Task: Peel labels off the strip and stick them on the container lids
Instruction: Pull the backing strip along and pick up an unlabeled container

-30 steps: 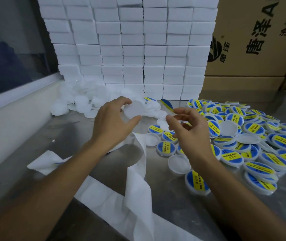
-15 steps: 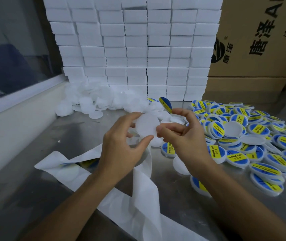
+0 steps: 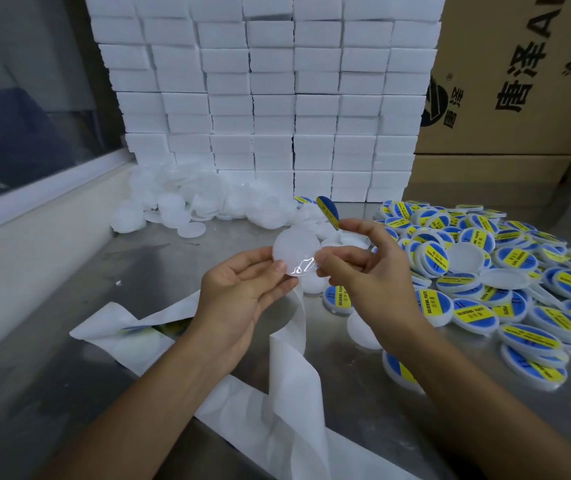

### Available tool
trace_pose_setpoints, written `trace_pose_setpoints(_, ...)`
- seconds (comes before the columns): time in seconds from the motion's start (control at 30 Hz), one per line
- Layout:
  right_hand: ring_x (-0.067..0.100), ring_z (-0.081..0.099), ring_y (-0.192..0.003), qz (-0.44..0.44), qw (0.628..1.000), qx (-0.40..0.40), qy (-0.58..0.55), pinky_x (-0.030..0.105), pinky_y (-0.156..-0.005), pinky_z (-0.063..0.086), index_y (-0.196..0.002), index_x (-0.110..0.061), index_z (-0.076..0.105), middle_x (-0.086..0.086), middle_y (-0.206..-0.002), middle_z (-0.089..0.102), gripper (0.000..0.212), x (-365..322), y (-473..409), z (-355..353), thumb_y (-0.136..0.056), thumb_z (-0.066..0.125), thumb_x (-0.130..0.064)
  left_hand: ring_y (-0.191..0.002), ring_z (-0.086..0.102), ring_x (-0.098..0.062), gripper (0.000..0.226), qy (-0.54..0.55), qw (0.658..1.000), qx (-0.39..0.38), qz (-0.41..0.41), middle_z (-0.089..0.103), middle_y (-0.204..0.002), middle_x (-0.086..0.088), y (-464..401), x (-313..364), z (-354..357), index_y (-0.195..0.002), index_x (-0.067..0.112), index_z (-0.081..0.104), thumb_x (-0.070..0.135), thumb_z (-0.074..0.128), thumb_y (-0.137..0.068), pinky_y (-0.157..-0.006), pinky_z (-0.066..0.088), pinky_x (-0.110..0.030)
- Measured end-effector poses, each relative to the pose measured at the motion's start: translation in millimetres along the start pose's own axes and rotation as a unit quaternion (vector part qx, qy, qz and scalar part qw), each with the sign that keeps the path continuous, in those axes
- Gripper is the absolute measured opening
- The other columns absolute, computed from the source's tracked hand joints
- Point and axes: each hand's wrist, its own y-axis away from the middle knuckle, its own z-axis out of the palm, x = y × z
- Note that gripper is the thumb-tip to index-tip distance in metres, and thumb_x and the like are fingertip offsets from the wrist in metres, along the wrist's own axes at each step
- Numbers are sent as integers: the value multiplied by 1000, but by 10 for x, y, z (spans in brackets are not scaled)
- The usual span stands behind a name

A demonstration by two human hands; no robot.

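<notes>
1. Trailing across the near part of the steel table (image 3: 34,403), the white backing strip (image 3: 287,403) runs from the bottom edge up toward the hands, with a loop standing up just below them and another stretch lying flat off to the left.
2. Above that loop, the left hand (image 3: 239,299) grasps a plain white lid (image 3: 294,254) between its thumb and fingertips, holding it up off the table with its flat face toward the camera.
3. Right beside it, the right hand (image 3: 367,271) has its thumb tip touching the right edge of that lid, while its forefinger carries a blue and yellow label (image 3: 328,212) that stands upright above the lid and apart from it.
4. To the right of the hands, a spread of labelled lids (image 3: 519,289) covers the table, a few bare white ones lying among them.
5. Farther back on the left, a heap of unlabelled lids (image 3: 190,206) rests against the foot of the stack.
6. Behind everything, a wall of white boxes (image 3: 270,98) is stacked high, with brown cartons (image 3: 519,81) printed in black characters just to its right.
</notes>
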Motion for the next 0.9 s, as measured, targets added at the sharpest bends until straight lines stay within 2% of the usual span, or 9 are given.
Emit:
trace_pose_setpoints(0.1, 8, 67, -71, -32, 994, 59, 83, 31, -67, 57, -103, -19, 65, 5, -96, 69, 21, 26, -8, 12, -84, 73, -12, -81, 74, -21, 18, 3, 1000, 14, -2, 76, -90, -14, -7, 3, -6, -97, -1, 67, -3, 66, -79, -70, 59, -26)
trace_pose_setpoints(0.17, 4, 67, -77, -66, 986, 97, 118, 22, -68, 56, -95, -17, 69, 4, -101, 66, 9, 21, -31, -16, -86, 72, -16, -83, 74, -22, 18, 6, 1000, 22, -4, 76, -91, -14, -14, 12, -22, -98, -1, 67, -3, 65, -80, -71, 60, -27)
trace_pose_setpoints(0.23, 4, 67, -77, -86, 983, 113, 116, 18, -69, 54, -89, -14, 72, 1, -90, 71, 3, -5, -70, -77, -87, 70, -13, -84, 74, -23, 20, 8, 1000, 30, -4, 75, -92, -15, -24, 15, -42, -99, -1, 67, -3, 66, -79, -73, 60, -29)
trace_pose_setpoints(0.3, 7, 68, -74, -45, 990, 117, 70, 19, -68, 56, -85, -15, 73, -1, -77, 73, 5, -38, -100, -138, -87, 70, -12, -85, 74, -23, 21, 6, 999, 37, -3, 75, -93, -15, -31, 14, -55, -99, -1, 67, -2, 67, -78, -73, 60, -29)
trace_pose_setpoints(0.4, 8, 67, -70, 105, 986, 74, -107, 18, -64, 55, -76, -16, 75, 0, -73, 72, 11, -93, -121, -165, -86, 71, -14, -86, 74, -23, 23, 0, 999, 38, -3, 75, -93, -15, -34, 12, -54, -100, -1, 67, -1, 67, -77, -73, 60, -29)
trace_pose_setpoints(0.47, 8, 65, -68, 144, 981, 41, -124, 19, -63, 54, -76, -14, 77, 1, -73, 71, 10, -84, -131, -171, -85, 71, -14, -87, 74, -23, 22, -6, 999, 38, -4, 76, -93, -15, -30, 11, -48, -102, -1, 67, -1, 67, -79, -73, 60, -29)
trace_pose_setpoints(0.57, 6, 63, -65, 123, 991, 21, -51, 22, -66, 54, -80, -16, 77, -2, -70, 71, 5, -59, -113, -141, -83, 73, -16, -86, 74, -23, 20, -13, 999, 39, -4, 76, -91, -14, -19, 15, -42, -101, 0, 68, -1, 67, -81, -71, 59, -27)
trace_pose_setpoints(0.67, 4, 62, -59, 78, 997, 17, 7, 17, -61, 53, -84, -13, 76, -3, -68, 72, 3, -60, -88, -106, -83, 73, -13, -84, 74, -23, 21, -15, 999, 37, -5, 76, -90, -15, -4, 16, -31, -99, 0, 68, 0, 68, -78, -68, 59, -26)
trace_pose_setpoints(0.9, 6, 65, -62, 46, 998, 5, 44, 14, -57, 50, -85, -10, 76, 2, -76, 75, 3, -43, -58, -76, -83, 73, -10, -82, 74, -24, 33, -22, 999, 27, -6, 76, -90, -15, 17, 16, -8, -98, 1, 68, 8, 74, -67, -66, 58, -24)
